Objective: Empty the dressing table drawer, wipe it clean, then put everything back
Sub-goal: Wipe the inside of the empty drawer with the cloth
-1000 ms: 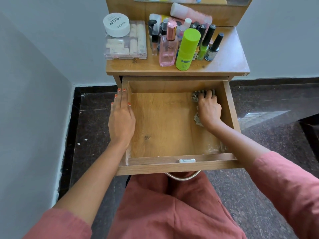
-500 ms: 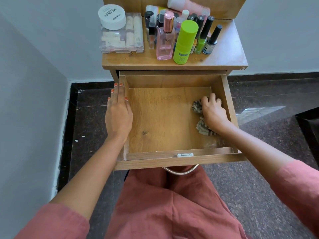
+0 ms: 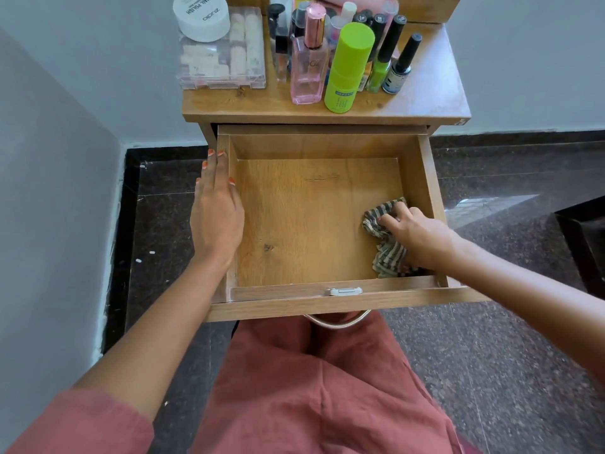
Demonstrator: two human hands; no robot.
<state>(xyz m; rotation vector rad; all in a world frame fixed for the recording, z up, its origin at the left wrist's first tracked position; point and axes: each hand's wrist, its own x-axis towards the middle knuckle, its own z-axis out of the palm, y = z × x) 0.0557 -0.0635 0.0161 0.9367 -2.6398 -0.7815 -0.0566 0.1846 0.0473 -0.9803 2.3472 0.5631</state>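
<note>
Drawer [image 3: 311, 224] — pulled out, emptied — is being wiped near its right wall with a striped cloth [image 3: 389, 255] clutched in the right hand [image 3: 422, 237] and steadied by the flat left hand [image 3: 216, 217] on its left wall; corners risk being missed by the bunched cloth.

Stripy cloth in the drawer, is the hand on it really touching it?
Touching. The head view shows the right hand on top of the striped cloth, its fingers curled into the bunched fabric with no gap.
</note>
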